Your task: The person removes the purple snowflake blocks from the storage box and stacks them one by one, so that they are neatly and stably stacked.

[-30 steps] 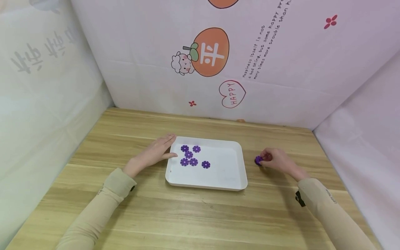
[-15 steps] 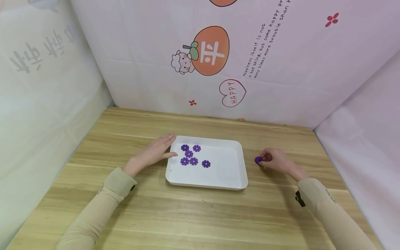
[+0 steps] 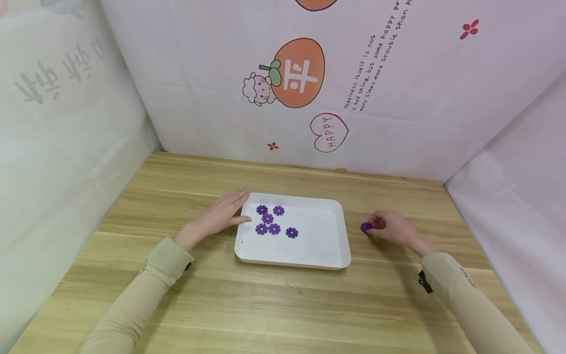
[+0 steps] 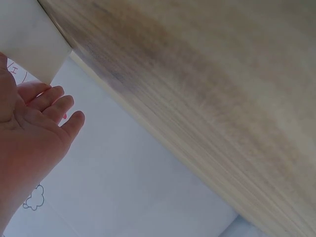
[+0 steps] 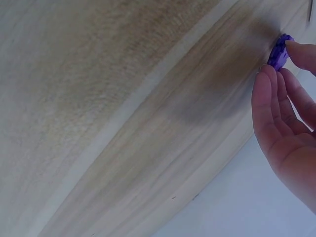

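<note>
My left hand lies along the left side of a white tray, its fingers straight against the rim and the thumb reaching over the edge. In the left wrist view its fingertips meet the tray's corner. Several purple snowflake discs lie flat in the left half of the tray. To the right of the tray, my right hand pinches purple snowflake discs between thumb and fingers, low at the tabletop. They look like a small stack in the right wrist view; how many is hard to tell.
The wooden table extends around the tray on all sides. A printed white cloth stands along its back edge, with further white cloth on the left and right sides.
</note>
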Demonstrator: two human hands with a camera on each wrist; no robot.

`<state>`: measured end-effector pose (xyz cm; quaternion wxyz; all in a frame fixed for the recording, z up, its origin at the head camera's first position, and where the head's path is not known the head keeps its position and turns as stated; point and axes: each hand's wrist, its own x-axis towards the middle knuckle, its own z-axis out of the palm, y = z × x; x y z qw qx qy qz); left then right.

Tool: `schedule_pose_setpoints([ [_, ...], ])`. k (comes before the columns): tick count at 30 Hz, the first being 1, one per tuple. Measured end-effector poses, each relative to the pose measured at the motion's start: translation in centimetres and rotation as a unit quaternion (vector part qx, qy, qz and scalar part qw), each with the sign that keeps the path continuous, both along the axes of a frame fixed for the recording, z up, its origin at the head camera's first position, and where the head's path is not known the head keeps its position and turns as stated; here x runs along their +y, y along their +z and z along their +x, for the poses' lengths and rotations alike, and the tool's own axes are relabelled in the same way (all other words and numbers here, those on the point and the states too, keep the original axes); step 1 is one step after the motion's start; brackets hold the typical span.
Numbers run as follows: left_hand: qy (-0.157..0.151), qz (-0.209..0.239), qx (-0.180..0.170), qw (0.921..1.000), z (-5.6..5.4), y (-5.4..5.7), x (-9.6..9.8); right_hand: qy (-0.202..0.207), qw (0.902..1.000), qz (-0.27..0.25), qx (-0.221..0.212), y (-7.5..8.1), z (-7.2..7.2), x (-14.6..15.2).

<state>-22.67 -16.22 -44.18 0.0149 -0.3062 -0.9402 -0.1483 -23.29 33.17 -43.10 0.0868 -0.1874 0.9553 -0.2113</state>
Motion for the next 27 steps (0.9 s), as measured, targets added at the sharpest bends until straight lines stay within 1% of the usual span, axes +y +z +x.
schedule_pose_setpoints([
  [7,0.001,0.002,-0.004,1.0000,0.1,0.0,0.1,0.000,0.9999,0.009,-0.006,0.2,0.1,0.3],
  [13,0.003,0.004,-0.013,0.9999,0.1,0.2,0.2,-0.005,0.9998,-0.015,-0.010,1.6,0.3,0.0],
  [15,0.004,0.004,-0.014,0.9999,0.2,0.2,0.2,-0.001,0.9999,-0.017,-0.002,2.1,0.4,-0.2],
  [20,0.002,0.003,-0.013,0.9999,0.2,0.3,0.2,0.011,0.9995,0.003,0.029,3.0,0.3,-1.1],
  [27,0.001,0.006,-0.013,0.9999,0.2,0.3,0.2,0.026,0.9988,0.014,0.040,3.8,0.0,-3.1],
])
